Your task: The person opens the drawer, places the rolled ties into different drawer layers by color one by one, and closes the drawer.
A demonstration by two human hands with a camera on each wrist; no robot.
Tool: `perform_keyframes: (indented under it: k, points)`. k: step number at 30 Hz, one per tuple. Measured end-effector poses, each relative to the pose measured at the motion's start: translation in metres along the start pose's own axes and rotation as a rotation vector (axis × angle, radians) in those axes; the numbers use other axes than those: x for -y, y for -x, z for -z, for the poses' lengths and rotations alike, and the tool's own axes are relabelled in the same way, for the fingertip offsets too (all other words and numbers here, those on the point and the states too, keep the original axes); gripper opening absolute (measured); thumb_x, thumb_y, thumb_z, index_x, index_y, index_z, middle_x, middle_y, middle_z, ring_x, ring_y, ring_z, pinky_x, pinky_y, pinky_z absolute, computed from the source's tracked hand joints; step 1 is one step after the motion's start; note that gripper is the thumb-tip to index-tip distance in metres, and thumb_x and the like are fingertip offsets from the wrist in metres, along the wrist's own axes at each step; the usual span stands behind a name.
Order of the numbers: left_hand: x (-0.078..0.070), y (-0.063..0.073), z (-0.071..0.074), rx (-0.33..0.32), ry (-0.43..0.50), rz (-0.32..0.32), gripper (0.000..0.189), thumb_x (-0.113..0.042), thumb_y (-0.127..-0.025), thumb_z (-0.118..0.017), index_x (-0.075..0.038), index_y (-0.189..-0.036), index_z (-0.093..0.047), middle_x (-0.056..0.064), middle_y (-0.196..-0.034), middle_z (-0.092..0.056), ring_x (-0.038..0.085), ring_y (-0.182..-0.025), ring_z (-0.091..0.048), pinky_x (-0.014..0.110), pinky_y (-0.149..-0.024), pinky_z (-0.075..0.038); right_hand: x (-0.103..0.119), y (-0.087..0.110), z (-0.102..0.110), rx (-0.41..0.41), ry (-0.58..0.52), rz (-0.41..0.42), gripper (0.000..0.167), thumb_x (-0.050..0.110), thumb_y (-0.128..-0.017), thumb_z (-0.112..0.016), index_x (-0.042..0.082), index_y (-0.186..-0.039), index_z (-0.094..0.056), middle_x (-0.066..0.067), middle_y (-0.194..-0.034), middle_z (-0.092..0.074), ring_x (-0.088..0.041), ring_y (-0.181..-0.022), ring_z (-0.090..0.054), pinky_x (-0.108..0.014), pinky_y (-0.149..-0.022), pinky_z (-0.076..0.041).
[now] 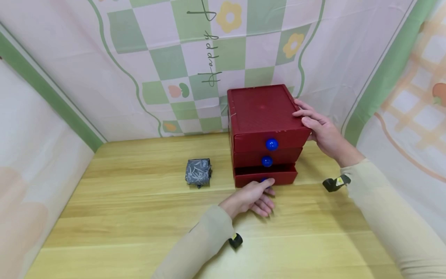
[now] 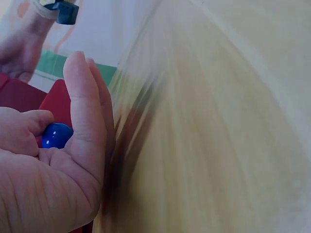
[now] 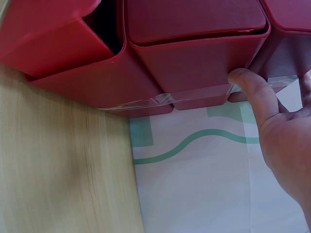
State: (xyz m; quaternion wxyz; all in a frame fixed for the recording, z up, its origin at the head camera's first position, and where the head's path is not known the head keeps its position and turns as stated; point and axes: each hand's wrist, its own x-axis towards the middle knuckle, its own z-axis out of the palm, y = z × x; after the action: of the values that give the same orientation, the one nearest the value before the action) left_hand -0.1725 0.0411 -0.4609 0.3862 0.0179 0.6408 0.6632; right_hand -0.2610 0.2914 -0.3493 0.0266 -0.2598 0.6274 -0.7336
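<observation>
A red three-drawer unit (image 1: 263,108) stands at the back of the table, each drawer front bearing a blue knob. Its bottom drawer (image 1: 285,178) is pulled partly out, showing a dark gap above the front. My left hand (image 1: 249,197) pinches the bottom drawer's blue knob (image 2: 57,135) between thumb and bent forefinger, the other fingers extended below. Against the unit's upper right side rests my right hand (image 1: 324,131), fingertips on the top edge. In the right wrist view its thumb touches the red side wall (image 3: 194,73), near a strip of clear tape.
A folded dark grey packet (image 1: 198,172) with a pale leaf pattern lies left of the unit on the wooden table (image 1: 139,217). Behind the unit hangs a green-and-white checked curtain (image 1: 167,66). Pale fabric walls close off both sides.
</observation>
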Motion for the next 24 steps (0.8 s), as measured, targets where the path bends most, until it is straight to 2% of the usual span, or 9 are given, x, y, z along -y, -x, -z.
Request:
perform_keyframes:
  k: [12, 24]
  points:
    - [0.003, 0.015, -0.008, 0.03, -0.035, -0.001, 0.06, -0.062, -0.099, -0.052, -0.004, -0.107, -0.068, 0.012, -0.073, -0.07, 0.017, -0.052, -0.064, 0.032, -0.047, -0.057, 0.0, 0.001, 0.0, 0.0, -0.001, -0.004, 0.03, 0.009, -0.107, -0.047, 0.002, -0.13, -0.065, 0.0, -0.166, -0.021, -0.025, -0.145, -0.026, -0.026, -0.069, -0.06]
    - [0.012, 0.024, -0.01, 0.055, -0.056, 0.0, 0.059, -0.061, -0.1, -0.05, -0.005, -0.108, -0.067, 0.011, -0.072, -0.069, 0.017, -0.051, -0.064, 0.032, -0.047, -0.057, 0.001, 0.0, 0.0, -0.007, 0.005, -0.01, 0.031, 0.009, -0.107, -0.047, 0.003, -0.131, -0.065, 0.0, -0.166, -0.021, -0.026, -0.146, -0.024, -0.026, -0.07, -0.06]
